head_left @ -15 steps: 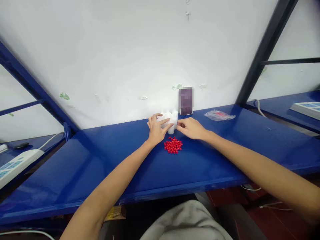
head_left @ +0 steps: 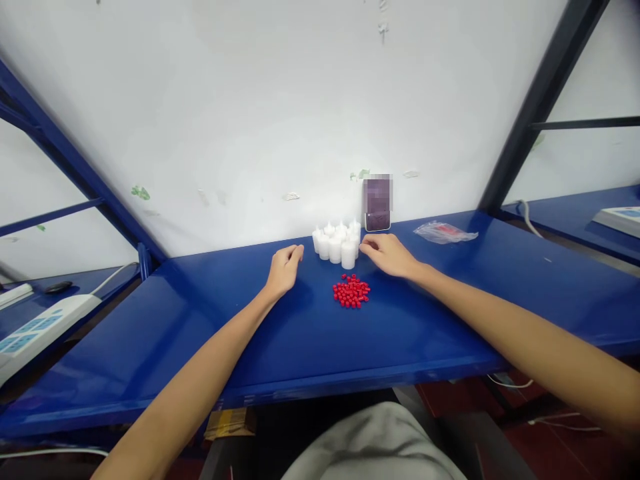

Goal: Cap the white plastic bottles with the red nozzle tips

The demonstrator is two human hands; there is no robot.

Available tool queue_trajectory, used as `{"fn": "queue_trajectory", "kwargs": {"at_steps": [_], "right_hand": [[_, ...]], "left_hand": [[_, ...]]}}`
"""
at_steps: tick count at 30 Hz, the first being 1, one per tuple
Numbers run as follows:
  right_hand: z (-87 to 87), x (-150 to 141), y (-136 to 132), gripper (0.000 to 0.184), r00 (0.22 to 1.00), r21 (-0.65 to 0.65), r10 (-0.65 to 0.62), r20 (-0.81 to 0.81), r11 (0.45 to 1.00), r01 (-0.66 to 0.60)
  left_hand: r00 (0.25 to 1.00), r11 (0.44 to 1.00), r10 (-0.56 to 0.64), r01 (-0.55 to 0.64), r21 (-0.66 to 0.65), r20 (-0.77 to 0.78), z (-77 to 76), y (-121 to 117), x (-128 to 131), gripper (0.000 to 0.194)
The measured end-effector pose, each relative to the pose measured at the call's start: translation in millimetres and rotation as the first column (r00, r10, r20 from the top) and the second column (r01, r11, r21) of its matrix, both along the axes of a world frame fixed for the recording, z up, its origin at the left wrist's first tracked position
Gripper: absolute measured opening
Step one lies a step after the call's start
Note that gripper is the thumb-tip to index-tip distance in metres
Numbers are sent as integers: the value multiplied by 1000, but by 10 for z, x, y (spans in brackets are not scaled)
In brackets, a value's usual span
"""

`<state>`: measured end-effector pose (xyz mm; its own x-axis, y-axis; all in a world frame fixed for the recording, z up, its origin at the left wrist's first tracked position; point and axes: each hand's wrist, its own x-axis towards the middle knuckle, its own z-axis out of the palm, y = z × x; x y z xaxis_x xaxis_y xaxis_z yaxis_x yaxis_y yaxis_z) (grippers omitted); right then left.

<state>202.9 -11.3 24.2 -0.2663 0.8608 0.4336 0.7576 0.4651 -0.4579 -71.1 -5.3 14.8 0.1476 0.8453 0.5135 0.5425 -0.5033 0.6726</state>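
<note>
Several small white candles [head_left: 338, 243] stand in a cluster on the blue table [head_left: 200, 320], near the white wall. In front of them lies a pile of small red caps [head_left: 351, 292]. My left hand [head_left: 284, 268] rests on the table to the left of the candles, apart from them, fingers curled loosely with nothing in them. My right hand [head_left: 387, 255] lies just right of the cluster, its fingertips at the nearest candle, fingers bent and holding nothing that I can see.
A phone [head_left: 377, 202] leans upright against the wall behind the candles. A crumpled clear plastic bag [head_left: 444, 232] lies to the right. Power strips sit on the side benches at far left [head_left: 35, 327] and far right [head_left: 620, 217]. A dark post [head_left: 535, 113] rises at right.
My left hand has let go of the candle cluster and drawn back to the left. The candles now stand uncovered. My right hand has stayed beside them.
</note>
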Motion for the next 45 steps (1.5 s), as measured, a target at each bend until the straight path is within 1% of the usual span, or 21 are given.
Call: {"fn": "queue_trajectory", "kwargs": {"at_steps": [2, 4, 6, 8, 11, 13, 15, 17, 20, 22, 24, 26, 30, 32, 35, 38, 41, 45], "right_hand": [[-8, -9, -15, 17, 992, 36, 62, -107, 998, -59], [-13, -27, -41, 22, 976, 56, 124, -180, 992, -116], [-27, -47, -62, 30, 963, 40, 172, -207, 985, -167], [-54, -66, -66, 34, 958, -3, 190, -216, 981, -195], [-96, -93, -49, 33, 950, -51, 171, -262, 980, -191], [-104, -107, -39, 32, 949, -49, 133, -287, 987, -153], [-88, -115, -34, 28, 957, -28, 78, -280, 996, -89], [-54, -107, -34, 21, 967, -1, 11, -256, 1000, -12], [3, -62, -27, 12, 977, 30, -76, -200, 996, 84], [29, -19, -16, 12, 980, 36, -110, -164, 992, 117], [38, 21, 2, 14, 980, 21, -119, -161, 992, 123], [30, 56, 28, 17, 977, -26, -106, -184, 994, 103], [-18, 118, 102, 21, 975, -127, -14, -220, 992, -14], [-50, 146, 146, 23, 972, -127, 2, -235, 991, -33], [-105, 180, 211, 23, 968, -104, 1, -249, 994, -28], [-154, 206, 270, 24, 962, -106, 33, -272, 992, -64], [-186, 224, 308, 22, 951, -115, 68, -302, 988, -107], [-191, 218, 308, 21, 934, -104, 109, -340, 983, -152]], "left_hand": [[996, 1000, 10, -9, -10, 93, 5, 83, -120, 42], [990, 999, 43, -41, -19, 134, 16, 160, -206, 41], [992, 996, 84, -80, -45, 95, 18, 203, -282, 41], [994, 992, 103, -101, -73, 24, 0, 205, -357, 41], [995, 990, 76, -83, -115, -66, -52, 171, -441, 42], [990, 988, 55, -72, -133, -129, -77, 147, -449, 40], [980, 989, 39, -66, -134, -193, -80, 122, -412, 38], [970, 989, 18, -52, -137, -244, -65, 91, -342, 35], [960, 986, -43, -4, -168, -278, -35, 36, -217, 35], [949, 982, -100, 47, -181, -298, -22, -2, -136, 36], [935, 980, -152, 101, -170, -321, -15, -40, -61, 35], [922, 979, -182, 137, -150, -343, -15, -79, 12, 33], [903, 977, -208, 171, -130, -375, -27, -157, 152, 25], [881, 963, -267, 230, -141, -390, -35, -177, 214, 20], [831, 936, -351, 318, -150, -431, -46, -168, 290, 31], [783, 920, -381, 377, -112, -491, -69, -134, 341, 35], [753, 916, -376, 389, -95, -539, -99, -107, 363, 36], [760, 921, -363, 379, -86, -539, -132, -83, 367, 37]]}}
